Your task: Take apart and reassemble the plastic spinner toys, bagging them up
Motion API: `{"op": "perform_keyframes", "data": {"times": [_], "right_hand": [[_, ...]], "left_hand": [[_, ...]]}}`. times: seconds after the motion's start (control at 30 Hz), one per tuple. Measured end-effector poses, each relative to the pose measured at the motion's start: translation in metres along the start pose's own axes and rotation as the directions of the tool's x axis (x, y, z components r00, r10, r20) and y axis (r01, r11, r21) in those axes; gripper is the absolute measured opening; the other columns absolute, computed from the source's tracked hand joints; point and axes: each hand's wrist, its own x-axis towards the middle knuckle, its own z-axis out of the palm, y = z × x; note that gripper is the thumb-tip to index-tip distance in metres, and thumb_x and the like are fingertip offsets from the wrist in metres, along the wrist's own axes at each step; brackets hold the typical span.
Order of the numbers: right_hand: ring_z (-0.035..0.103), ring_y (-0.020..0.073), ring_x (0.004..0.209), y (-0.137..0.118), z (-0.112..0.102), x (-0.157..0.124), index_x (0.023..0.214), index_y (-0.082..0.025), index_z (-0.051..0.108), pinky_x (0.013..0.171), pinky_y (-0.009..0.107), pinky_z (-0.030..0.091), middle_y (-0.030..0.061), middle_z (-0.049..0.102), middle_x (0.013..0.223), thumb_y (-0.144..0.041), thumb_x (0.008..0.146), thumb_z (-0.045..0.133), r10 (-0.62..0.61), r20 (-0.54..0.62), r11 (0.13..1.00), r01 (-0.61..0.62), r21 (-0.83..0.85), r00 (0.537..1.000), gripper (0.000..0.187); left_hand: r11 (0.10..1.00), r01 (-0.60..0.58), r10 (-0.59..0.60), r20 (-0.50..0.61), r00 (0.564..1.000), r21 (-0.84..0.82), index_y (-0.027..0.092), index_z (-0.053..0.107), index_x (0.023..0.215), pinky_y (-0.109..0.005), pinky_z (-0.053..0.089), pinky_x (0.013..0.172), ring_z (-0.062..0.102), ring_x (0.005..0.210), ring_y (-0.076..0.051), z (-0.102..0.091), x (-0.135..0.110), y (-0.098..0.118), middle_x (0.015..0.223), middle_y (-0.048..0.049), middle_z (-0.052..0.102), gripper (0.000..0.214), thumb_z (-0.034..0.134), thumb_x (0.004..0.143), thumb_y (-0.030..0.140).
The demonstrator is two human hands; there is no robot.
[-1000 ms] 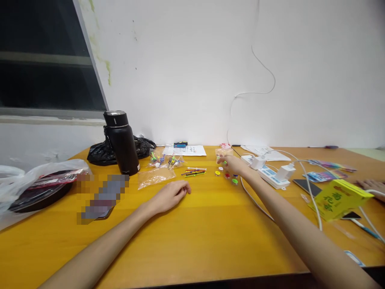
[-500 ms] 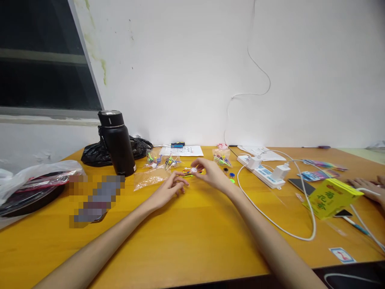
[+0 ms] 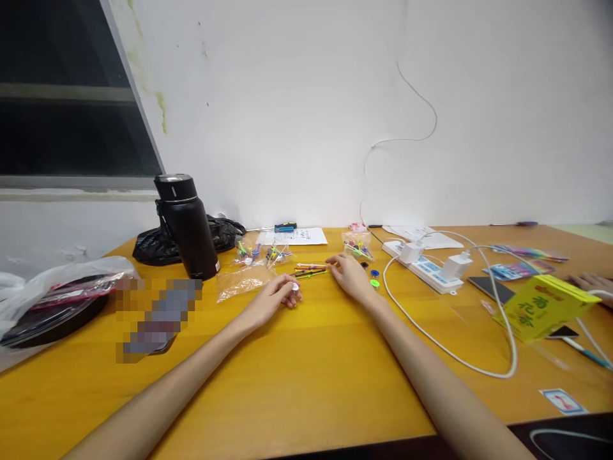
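Note:
My left hand [image 3: 274, 297] rests on the orange table [image 3: 306, 377] with its fingers curled around a small white disc [image 3: 295, 287] at the fingertips. My right hand [image 3: 350, 276] lies a little further right, fingers bent, its tips touching the right end of a bundle of thin coloured sticks [image 3: 309, 271]. Small coloured discs [image 3: 373, 277] lie just right of that hand. Clear bags of coloured pieces [image 3: 357, 245] sit behind them.
A black flask [image 3: 186, 225] and a black bag [image 3: 158, 246] stand at the back left. A white power strip [image 3: 424, 267] with chargers and a looping cable lies at right, beside a yellow box [image 3: 539, 306]. Another person's hand [image 3: 589, 281] shows at the far right.
My right hand carried the white disc from the discs at right to my left hand, which now holds it. My right hand then went back to the coloured sticks.

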Motion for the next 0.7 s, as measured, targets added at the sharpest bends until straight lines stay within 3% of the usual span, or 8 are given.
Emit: {"op": "perform_keyframes", "data": {"times": [0.17, 0.43, 0.6, 0.67, 0.7], "right_hand": [[0.061, 0.025, 0.108, -0.001, -0.001, 0.005, 0.108, -0.017, 0.074, 0.095, 0.033, 0.042, 0.012, 0.071, 0.111, -0.021, 0.099, 0.05, 0.0, 0.06, 0.978, 0.013, -0.208, 0.998, 0.026], [0.064, 0.0253, 0.099, -0.008, -0.006, 0.022, 0.087, -0.015, 0.074, 0.092, 0.034, 0.043, 0.0127, 0.072, 0.1, -0.013, 0.088, 0.061, 0.041, 0.053, 0.988, -0.032, -0.153, 0.998, 0.013], [0.068, 0.0209, 0.094, -0.013, -0.013, 0.019, 0.097, -0.012, 0.069, 0.086, 0.031, 0.049, 0.0132, 0.074, 0.1, -0.018, 0.094, 0.054, 0.096, 0.023, 0.995, -0.096, -0.003, 0.995, 0.016], [0.07, 0.0174, 0.091, -0.021, -0.014, 0.011, 0.1, -0.013, 0.067, 0.084, 0.028, 0.052, 0.0106, 0.075, 0.099, -0.027, 0.096, 0.054, 0.087, 0.072, 0.967, -0.102, 0.235, 0.994, 0.019], [0.071, 0.0167, 0.091, -0.026, -0.014, 0.006, 0.1, -0.014, 0.067, 0.084, 0.027, 0.053, 0.0097, 0.076, 0.1, -0.032, 0.096, 0.057, 0.076, 0.104, 0.907, -0.112, 0.406, 0.992, 0.022]], "left_hand": [[1.0, 0.008, -0.009, 0.025, 1.0, 0.016, 0.017, 0.058, 0.095, -0.028, 0.048, 0.073, 0.062, 0.075, -0.014, 0.0, -0.001, 0.001, 0.087, -0.0048, 0.067, 0.033, 0.059, 0.092, 0.05], [1.0, 0.012, -0.012, 0.02, 1.0, -0.002, 0.017, 0.057, 0.096, -0.027, 0.047, 0.071, 0.062, 0.073, -0.013, -0.001, 0.0, -0.002, 0.088, -0.0047, 0.067, 0.03, 0.058, 0.093, 0.047], [0.997, 0.02, -0.023, -0.041, 0.999, -0.068, 0.017, 0.058, 0.1, -0.028, 0.051, 0.072, 0.064, 0.074, -0.013, -0.002, 0.003, -0.005, 0.097, -0.0073, 0.071, 0.035, 0.065, 0.088, 0.049], [0.992, 0.03, -0.042, -0.089, 0.995, -0.123, 0.017, 0.058, 0.102, -0.029, 0.053, 0.074, 0.066, 0.075, -0.014, -0.002, 0.004, -0.006, 0.1, -0.0085, 0.072, 0.041, 0.071, 0.083, 0.05], [0.988, 0.034, -0.052, -0.116, 0.992, -0.154, 0.017, 0.058, 0.103, -0.03, 0.054, 0.076, 0.067, 0.076, -0.014, -0.002, 0.004, -0.006, 0.101, -0.0091, 0.073, 0.043, 0.074, 0.081, 0.05]]}}
